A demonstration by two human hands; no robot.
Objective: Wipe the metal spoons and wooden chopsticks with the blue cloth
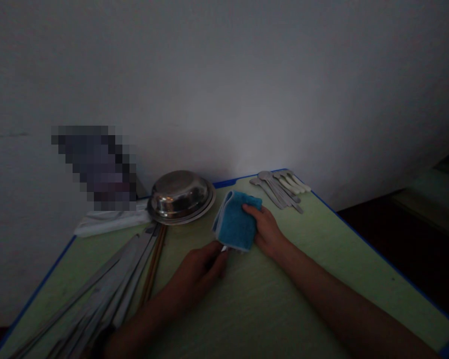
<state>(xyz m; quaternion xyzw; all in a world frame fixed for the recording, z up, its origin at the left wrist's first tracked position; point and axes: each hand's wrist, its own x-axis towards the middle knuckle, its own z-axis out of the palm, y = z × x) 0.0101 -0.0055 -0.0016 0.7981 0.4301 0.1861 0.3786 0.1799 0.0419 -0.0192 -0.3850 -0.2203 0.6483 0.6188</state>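
Note:
My right hand is closed on a folded blue cloth with a pale edge, thumb on top. Just below the cloth, my left hand pinches a thin shiny utensil. Only a short bright bit of it shows at the fingertips; the cloth and fingers hide the rest, so its kind cannot be told. Beyond the right hand lie several metal spoons and several pieces with pale handles, whose heads are hard to make out.
An upturned metal bowl rests on a plate near the wall. Long thin grey pieces and brown sticks lie at the left. Behind them are a white packet and a blurred-out object. The green table has blue edges.

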